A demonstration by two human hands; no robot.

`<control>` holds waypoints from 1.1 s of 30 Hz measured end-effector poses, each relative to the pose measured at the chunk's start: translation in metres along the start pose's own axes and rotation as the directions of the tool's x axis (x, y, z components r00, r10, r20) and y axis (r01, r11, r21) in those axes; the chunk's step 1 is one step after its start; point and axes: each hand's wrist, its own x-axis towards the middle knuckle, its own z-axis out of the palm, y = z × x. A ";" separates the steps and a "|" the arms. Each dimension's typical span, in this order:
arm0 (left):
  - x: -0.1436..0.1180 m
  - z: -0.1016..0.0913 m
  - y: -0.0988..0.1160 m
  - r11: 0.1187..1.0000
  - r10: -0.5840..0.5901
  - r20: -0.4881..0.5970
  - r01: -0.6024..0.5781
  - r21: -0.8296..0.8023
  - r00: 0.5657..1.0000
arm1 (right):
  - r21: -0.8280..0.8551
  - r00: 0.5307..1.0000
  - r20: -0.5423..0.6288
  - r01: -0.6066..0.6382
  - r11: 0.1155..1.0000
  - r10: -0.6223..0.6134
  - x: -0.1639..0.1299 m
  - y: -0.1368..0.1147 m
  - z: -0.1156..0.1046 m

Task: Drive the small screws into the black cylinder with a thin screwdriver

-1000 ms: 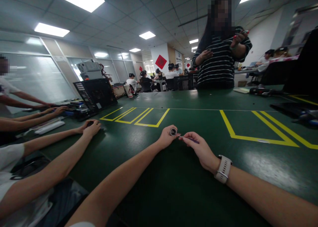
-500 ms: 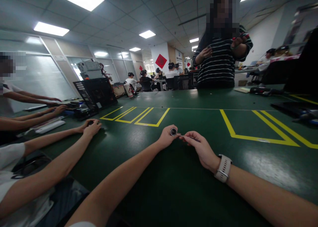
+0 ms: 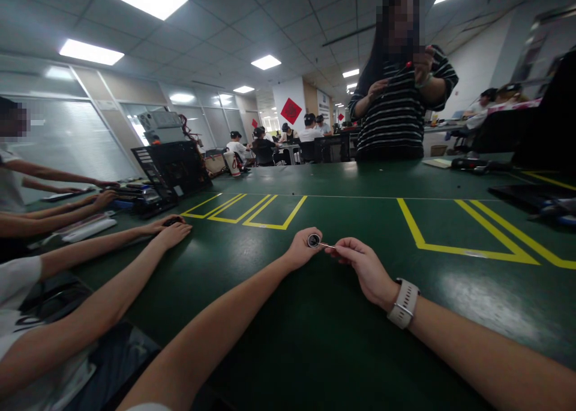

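Observation:
My left hand (image 3: 302, 248) is closed around a small round black part with a silver rim (image 3: 314, 240), its open face turned toward me. My right hand (image 3: 355, 261), with a pale watch strap on the wrist, pinches a thin metal rod (image 3: 327, 246). The rod reaches left to the edge of the round part; whether its tip touches or enters the part I cannot tell. What kind of tool the rod is does not show. Both hands are just above the green tabletop (image 3: 279, 327).
Yellow tape outlines (image 3: 265, 225) mark the table. At the left, a co-worker's hands (image 3: 173, 234) rest on the table by a dark object. A black computer case (image 3: 168, 168) stands beyond. Across the table, a person in a striped top (image 3: 391, 111) holds small things. Dark items (image 3: 477, 164) lie at right.
My hands and the rod have hardly moved. The neighbour's hands at left have lowered and spread flatter on the table. The person opposite has raised one hand.

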 end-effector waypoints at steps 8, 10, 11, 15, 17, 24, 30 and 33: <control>0.000 0.001 0.003 1.000 -0.005 0.008 0.005 -0.014 1.000 | 0.066 1.000 -0.007 0.011 0.998 -0.011 0.005 0.010 -0.002; 0.000 0.001 0.002 1.000 -0.007 0.005 0.007 0.009 1.000 | 0.061 1.000 -0.019 0.013 0.998 -0.011 0.004 0.010 -0.001; 0.000 0.001 0.001 1.000 -0.006 0.008 0.006 0.025 1.000 | 0.053 1.000 -0.020 0.015 0.998 -0.014 0.004 0.010 -0.001; 0.000 0.001 -0.001 0.994 0.005 0.023 -0.007 0.107 1.000 | 0.028 1.000 -0.010 0.022 0.999 -0.022 0.002 0.008 0.000; 0.000 0.000 -0.001 0.991 0.017 0.041 -0.022 0.135 0.999 | 0.031 1.000 -0.004 0.009 0.999 -0.009 0.003 0.007 -0.001; -0.001 0.000 -0.002 0.990 0.070 0.126 -0.084 0.110 0.990 | 0.133 0.999 -0.005 -0.046 0.990 0.047 0.005 0.006 -0.005; -0.001 -0.001 -0.001 0.991 0.086 0.154 -0.100 0.085 0.984 | 0.163 0.999 -0.009 -0.038 0.986 0.040 0.007 0.008 -0.006; 0.000 -0.001 -0.003 0.990 0.107 0.163 -0.121 0.079 0.981 | 0.172 0.999 0.005 -0.037 0.984 0.036 0.009 0.011 -0.008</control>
